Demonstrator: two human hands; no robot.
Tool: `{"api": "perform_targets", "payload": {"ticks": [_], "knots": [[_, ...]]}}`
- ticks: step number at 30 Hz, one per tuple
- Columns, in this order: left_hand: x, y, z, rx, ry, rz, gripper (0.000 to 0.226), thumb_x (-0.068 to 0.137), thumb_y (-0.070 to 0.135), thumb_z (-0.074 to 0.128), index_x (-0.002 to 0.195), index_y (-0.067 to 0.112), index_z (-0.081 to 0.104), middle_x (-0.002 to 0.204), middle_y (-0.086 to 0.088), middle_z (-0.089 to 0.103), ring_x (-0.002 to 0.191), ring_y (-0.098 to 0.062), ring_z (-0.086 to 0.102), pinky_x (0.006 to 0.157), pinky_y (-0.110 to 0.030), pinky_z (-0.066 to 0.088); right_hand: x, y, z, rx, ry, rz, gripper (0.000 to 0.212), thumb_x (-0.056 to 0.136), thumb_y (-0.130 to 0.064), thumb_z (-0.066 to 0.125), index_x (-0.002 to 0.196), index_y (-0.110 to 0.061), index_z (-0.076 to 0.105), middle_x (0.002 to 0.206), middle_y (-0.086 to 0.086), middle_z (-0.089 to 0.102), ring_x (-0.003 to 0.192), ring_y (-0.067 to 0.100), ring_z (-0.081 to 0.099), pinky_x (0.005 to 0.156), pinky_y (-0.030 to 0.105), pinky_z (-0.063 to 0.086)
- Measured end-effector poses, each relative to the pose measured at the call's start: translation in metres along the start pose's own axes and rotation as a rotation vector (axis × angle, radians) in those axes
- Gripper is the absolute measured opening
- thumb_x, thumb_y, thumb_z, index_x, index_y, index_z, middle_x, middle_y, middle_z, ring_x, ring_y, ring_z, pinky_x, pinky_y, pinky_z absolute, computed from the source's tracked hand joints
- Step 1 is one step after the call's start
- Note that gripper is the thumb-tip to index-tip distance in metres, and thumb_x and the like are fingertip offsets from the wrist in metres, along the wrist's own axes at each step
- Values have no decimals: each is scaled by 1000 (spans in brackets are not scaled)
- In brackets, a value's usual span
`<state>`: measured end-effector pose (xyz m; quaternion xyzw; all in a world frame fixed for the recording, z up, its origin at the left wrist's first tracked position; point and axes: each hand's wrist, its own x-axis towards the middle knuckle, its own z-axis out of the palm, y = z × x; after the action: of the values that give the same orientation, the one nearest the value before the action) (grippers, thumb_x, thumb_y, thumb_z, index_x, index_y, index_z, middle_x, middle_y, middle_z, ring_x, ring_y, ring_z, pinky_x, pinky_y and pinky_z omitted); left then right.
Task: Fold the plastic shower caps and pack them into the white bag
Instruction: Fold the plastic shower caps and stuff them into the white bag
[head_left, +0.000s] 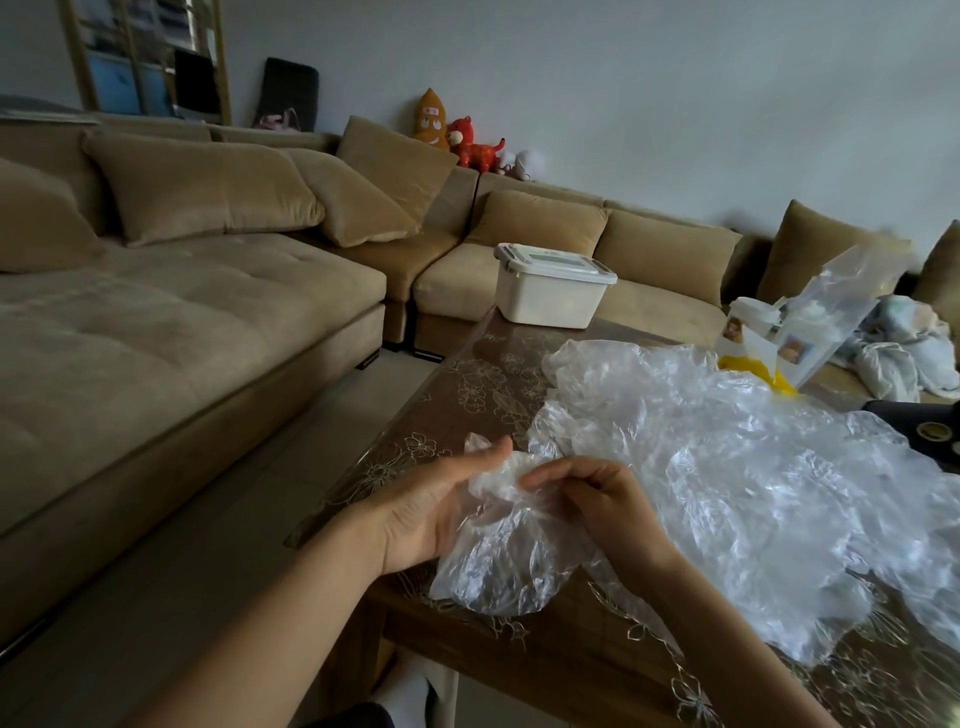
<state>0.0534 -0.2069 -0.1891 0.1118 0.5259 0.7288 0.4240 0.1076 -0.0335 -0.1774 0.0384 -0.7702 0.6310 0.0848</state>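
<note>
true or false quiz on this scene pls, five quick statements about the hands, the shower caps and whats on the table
1. The left hand and right hand both hold one crumpled shower cap. True.
2. The white storage box has its lid off. False: the lid is on.
3. A pile of shower caps lies on the table, right of the hands. True.
4. The held cap is inside the white bag. False: it is at the table's near edge, and the bag stands far right.
5. The plush toys sit on the table. False: they sit along the sofa back.
</note>
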Motion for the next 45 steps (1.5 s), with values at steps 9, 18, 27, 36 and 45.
{"api": "perform_targets", "payload": {"ticks": [9, 18, 27, 36, 45], "knots": [[5, -2, -5, 3, 285, 54, 39, 74, 15, 68, 110, 0, 62, 96, -20, 70, 76, -28, 68, 66, -33, 57, -34, -17, -3, -651, -70, -361, 65, 73, -26, 58, 133, -39, 35, 144, -13, 31, 135, 6, 28, 110, 27, 31], [8, -9, 13, -5, 425, 173, 9, 87, 13, 63, 79, 8, 64, 61, -3, 68, 53, -13, 64, 49, -22, 50, -33, 29, 23, -1006, -47, -792, 56, 98, -56, 22, 124, -14, 49, 122, 0, 59, 118, 15, 48, 100, 30, 35], [-3, -7, 13, 358, 425, 289, 6, 88, 15, 62, 84, 18, 66, 86, -2, 70, 83, -17, 65, 84, -36, 50, -26, 12, 18, -414, -12, -126, 21, 90, -19, 55, 73, -11, 65, 71, -3, 62, 66, 4, 55, 65, 34, 48], [-9, -5, 28, 295, 313, 221, 23, 85, 22, 64, 106, 10, 64, 98, -11, 71, 89, -23, 68, 80, -35, 55, -23, -2, 13, -544, -36, -133, 14, 88, -17, 58, 78, -21, 66, 71, -7, 64, 64, 3, 57, 59, 21, 44], [-14, -4, 25, 42, 426, 177, 11, 90, 1, 55, 99, 1, 61, 82, -11, 65, 67, -17, 62, 49, -21, 52, -47, 17, 20, -1128, 59, -650, 64, 73, -35, 72, 127, -22, 40, 124, -4, 38, 107, 15, 39, 92, 23, 33]]}}
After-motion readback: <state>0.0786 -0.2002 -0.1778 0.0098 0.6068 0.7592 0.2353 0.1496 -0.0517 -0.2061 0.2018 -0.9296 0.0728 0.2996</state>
